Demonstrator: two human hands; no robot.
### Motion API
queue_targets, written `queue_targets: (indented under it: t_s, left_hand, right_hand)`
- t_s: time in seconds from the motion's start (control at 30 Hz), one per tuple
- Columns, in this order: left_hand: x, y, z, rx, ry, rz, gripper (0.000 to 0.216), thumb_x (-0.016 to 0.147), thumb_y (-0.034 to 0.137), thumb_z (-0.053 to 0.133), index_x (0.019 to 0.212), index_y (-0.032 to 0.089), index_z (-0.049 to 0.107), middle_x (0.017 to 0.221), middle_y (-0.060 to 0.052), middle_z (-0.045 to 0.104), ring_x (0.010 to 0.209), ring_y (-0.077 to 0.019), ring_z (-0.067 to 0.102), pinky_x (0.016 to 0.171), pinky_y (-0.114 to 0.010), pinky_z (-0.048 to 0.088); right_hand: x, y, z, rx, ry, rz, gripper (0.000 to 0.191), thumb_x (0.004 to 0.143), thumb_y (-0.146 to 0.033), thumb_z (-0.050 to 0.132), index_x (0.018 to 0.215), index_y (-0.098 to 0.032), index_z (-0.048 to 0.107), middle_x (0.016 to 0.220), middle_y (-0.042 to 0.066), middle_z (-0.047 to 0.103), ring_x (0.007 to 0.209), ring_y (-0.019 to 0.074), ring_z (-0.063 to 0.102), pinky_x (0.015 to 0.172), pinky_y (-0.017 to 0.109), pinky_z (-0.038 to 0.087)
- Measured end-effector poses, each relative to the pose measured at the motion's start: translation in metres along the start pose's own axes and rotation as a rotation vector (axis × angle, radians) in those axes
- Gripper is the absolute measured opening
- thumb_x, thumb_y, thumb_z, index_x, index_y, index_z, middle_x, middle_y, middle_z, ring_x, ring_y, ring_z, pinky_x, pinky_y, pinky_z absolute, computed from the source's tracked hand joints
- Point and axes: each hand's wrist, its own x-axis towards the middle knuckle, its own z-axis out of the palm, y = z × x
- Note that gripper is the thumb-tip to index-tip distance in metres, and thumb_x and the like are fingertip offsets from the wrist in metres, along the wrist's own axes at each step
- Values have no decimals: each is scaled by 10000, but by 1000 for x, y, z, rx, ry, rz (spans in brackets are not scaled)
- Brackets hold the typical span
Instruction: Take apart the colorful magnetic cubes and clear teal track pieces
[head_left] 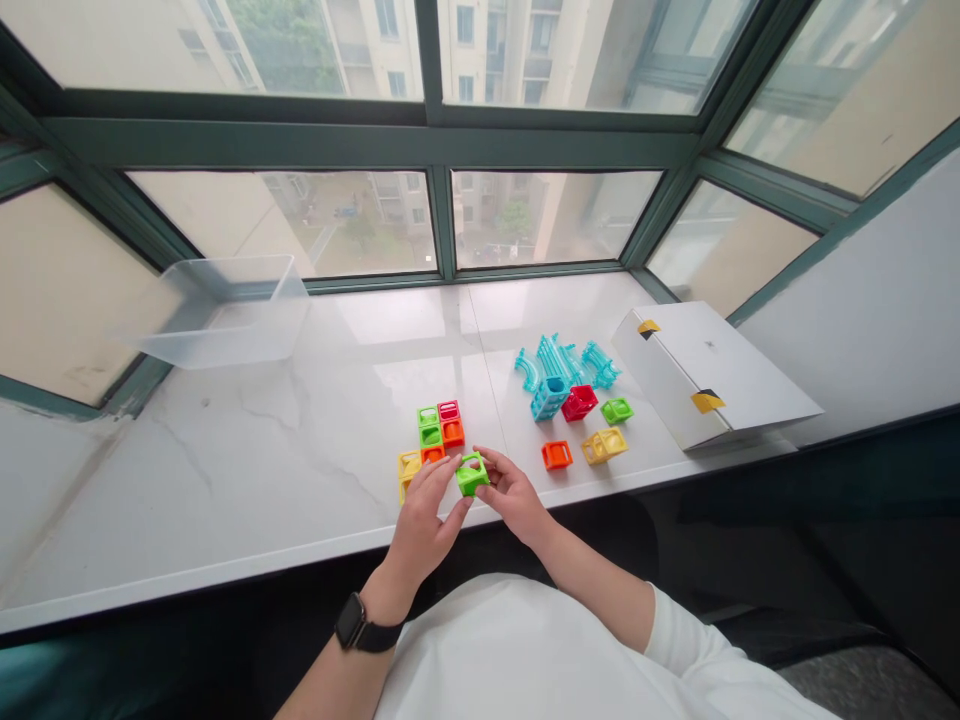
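Left hand (422,512) and right hand (516,494) both pinch the green block (472,474); best hold it square to the joined blocks (437,438) nearby.

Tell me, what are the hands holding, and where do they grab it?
Both hands hold one green cube block: the left hand pinches its left side, the right hand its right side.

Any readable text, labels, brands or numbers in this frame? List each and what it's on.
No text can be read.
white box: a small dark mark on the lid, too small to read.
yellow tape on that box: blank.
watch: screen dark, shows nothing.
green block, held between left hand and right hand: no print visible.
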Motion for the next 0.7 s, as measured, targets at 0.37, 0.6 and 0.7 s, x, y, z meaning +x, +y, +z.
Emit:
queue_targets:
  t_s: [0.37, 0.6, 0.7]
  left_hand:
    - [3, 3, -4, -167, -107, 19, 449, 1060, 322, 573, 1509, 340, 580, 1510, -99, 636, 1394, -282, 622, 1161, -497, 544]
    - [9, 3, -5, -225, 35, -25, 343, 1060, 310, 570, 1393, 315, 653, 1359, -64, 739, 1266, -257, 700, 1097, -450, 582]
    - [17, -9, -10, -109, 85, -42, 335, 1068, 340, 534, 1377, 291, 654, 1372, -87, 715, 1296, -280, 662, 1121, -484, 551]
  right_hand:
    - [-6, -28, -22, -217, -46, -43, 687, 852, -385, 870, 1476, -309, 592, 1199, 48, 693, 1093, 222, 717, 1020, 435, 603]
    - [-14, -73, -25, -600, -29, -133, 439, 788, -336, 902, 1185, -256, 730, 1058, 34, 674, 972, 214, 707, 903, 374, 637]
    - [-18, -92, -38, -625, 103, -208, 385, 797, -367, 904, 1108, -250, 710, 1054, 42, 671, 971, 217, 701, 892, 366, 640]
